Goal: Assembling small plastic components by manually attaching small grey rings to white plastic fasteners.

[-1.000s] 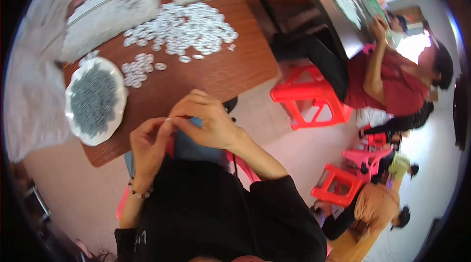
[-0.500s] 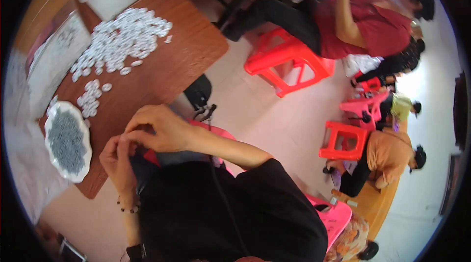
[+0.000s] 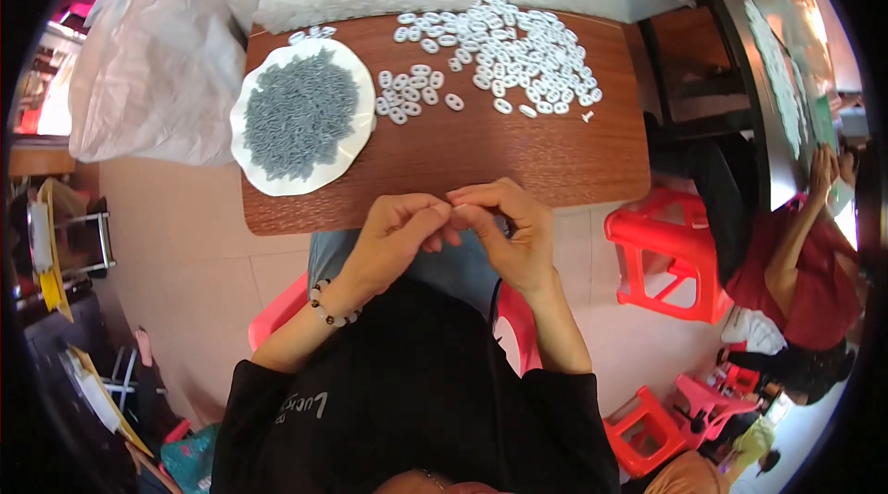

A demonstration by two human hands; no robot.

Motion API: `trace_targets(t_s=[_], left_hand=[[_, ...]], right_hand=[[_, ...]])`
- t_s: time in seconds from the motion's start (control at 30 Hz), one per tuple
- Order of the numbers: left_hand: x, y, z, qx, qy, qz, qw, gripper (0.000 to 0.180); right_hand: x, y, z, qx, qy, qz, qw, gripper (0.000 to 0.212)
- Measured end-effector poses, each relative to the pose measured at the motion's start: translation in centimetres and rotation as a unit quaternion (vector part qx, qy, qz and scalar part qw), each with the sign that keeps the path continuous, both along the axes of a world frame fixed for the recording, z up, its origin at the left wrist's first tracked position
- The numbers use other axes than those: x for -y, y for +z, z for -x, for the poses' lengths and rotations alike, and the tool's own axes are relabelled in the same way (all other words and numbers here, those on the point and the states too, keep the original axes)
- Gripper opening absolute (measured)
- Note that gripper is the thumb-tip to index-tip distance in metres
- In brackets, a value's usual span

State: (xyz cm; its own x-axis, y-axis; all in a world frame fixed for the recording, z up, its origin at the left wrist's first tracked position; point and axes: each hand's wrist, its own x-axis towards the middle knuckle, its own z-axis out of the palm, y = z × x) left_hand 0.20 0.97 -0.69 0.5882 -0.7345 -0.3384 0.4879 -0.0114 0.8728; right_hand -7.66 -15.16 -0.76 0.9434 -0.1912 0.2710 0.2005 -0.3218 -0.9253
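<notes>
While before off-table, both hands (image 3: 458,230) meet at the table (image 3: 518,161) edge.

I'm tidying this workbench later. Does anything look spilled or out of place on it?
Mostly orderly. The grey pieces sit heaped on the white plate. The white rings lie loose across the wooden table, a small cluster strayed toward the plate. Nothing looks damaged.

The view has swung upright, with both hands (image 3: 453,235) now at the table (image 3: 555,161) edge.
</notes>
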Motion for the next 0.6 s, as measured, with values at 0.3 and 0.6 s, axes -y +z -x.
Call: trace_targets(t_s=[0.3,0.6], left_hand=[[-4.3,2.4,-6.5,0.553,0.205,-0.226,0.775,0.016],[-6.4,1.6,-10.5,0.577,0.109,-0.426,0.688,0.016]], right_hand=[[0.3,0.0,-0.3,-0.169,-0.114,-0.07,0.977,0.013],[-0.2,-0.2,-0.6,-0.168,-0.1,-0.051,0.979,0.014]])
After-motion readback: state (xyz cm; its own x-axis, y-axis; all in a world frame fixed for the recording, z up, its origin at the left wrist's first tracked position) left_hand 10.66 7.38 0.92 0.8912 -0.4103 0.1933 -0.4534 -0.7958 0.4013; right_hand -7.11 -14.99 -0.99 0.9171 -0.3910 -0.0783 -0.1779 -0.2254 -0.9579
